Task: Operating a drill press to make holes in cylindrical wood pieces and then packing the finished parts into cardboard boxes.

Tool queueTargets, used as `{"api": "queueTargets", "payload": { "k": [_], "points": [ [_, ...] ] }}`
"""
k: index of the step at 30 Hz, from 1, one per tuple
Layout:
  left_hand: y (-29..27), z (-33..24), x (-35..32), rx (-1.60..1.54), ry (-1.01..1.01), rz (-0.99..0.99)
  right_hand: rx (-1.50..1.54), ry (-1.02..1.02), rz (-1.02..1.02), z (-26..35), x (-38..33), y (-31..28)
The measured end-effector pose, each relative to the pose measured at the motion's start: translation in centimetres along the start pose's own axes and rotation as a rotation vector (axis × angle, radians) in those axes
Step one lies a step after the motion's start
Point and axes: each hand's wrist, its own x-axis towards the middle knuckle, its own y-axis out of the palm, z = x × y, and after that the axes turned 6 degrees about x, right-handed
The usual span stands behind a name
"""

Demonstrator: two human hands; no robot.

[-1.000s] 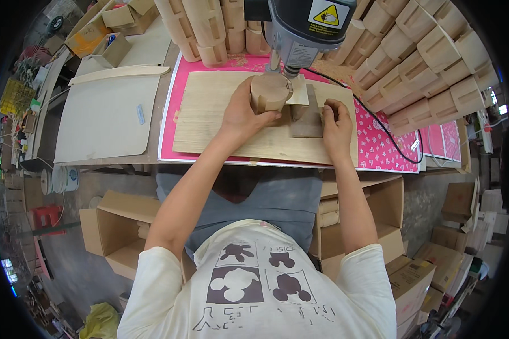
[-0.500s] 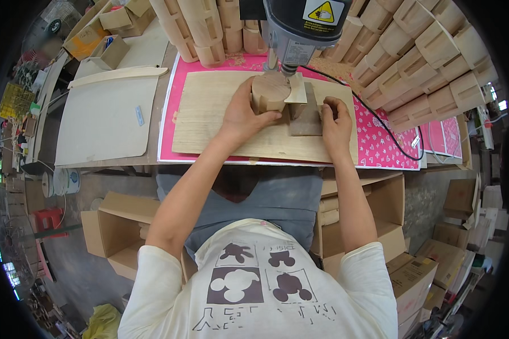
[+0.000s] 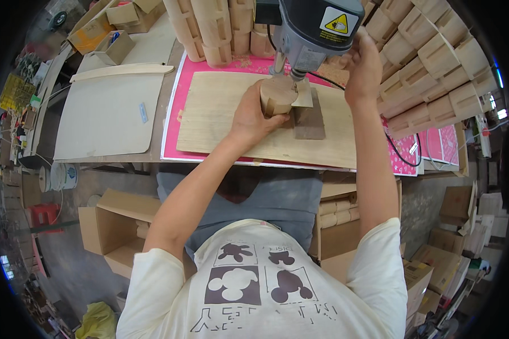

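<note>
the left hand (image 3: 253, 116) clamps the wooden piece (image 3: 277, 97) on the block (image 3: 309, 116) under the drill (image 3: 314, 28); the right hand (image 3: 363, 68) grips its side. a loose hold could let the piece spin, with fingers close to the bit.

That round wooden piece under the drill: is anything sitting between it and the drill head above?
Nothing visible does. The left hand grips the round wooden piece from its side, on the dark block, right beneath the drill head. The right hand is up at the machine's side, clear of the gap.

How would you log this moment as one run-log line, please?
left hand: holds wooden piece under drill press | right hand: beside drill head
</note>
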Motion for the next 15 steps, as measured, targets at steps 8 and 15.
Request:
{"api": "queueTargets", "payload": {
  "k": [8,15],
  "points": [
    [-0.5,-1.2,0.1,0.038,0.057,-0.018,0.289,0.121,0.178,2.0,5.7,2.4],
    [-0.7,-1.8,0.1,0.054,0.016,-0.001,0.215,0.083,0.114,5.0,1.6,1.9]
  ]
}}
